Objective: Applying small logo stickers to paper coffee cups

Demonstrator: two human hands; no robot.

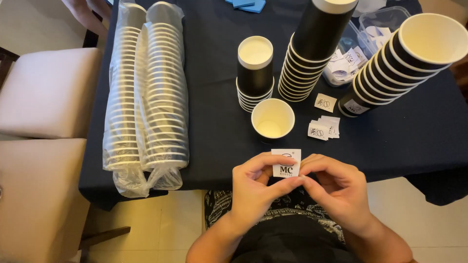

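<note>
Far left there are two cushioned chairs (44,92) pulled up to a table under a dark tablecloth (214,141). On the cloth's left side lie two long sleeves of cups (146,97), still wrapped in clear plastic, side by side and running away from the edge.

Moving right, a short stack of black cups (254,73) stands upright, and just in front of it sits a single cup (272,119), open end up, pale inside. Below that, off the table edge, the left hand (253,187) and right hand (336,187) meet over the lap. Both are pinched on a small white square sticker (286,163) with dark print on it, thumbs and fingertips pressed together at its lower edge, held up just in front of the single cup.

Further right is a taller stack of cups (312,48), then a little scatter of loose stickers (324,126) lying on the cloth. Behind those sits a clear plastic tub (370,29) with more white paper bits in it. Far right, a leaning stack of cups (399,63) tips toward the camera, showing its open mouth.
</note>
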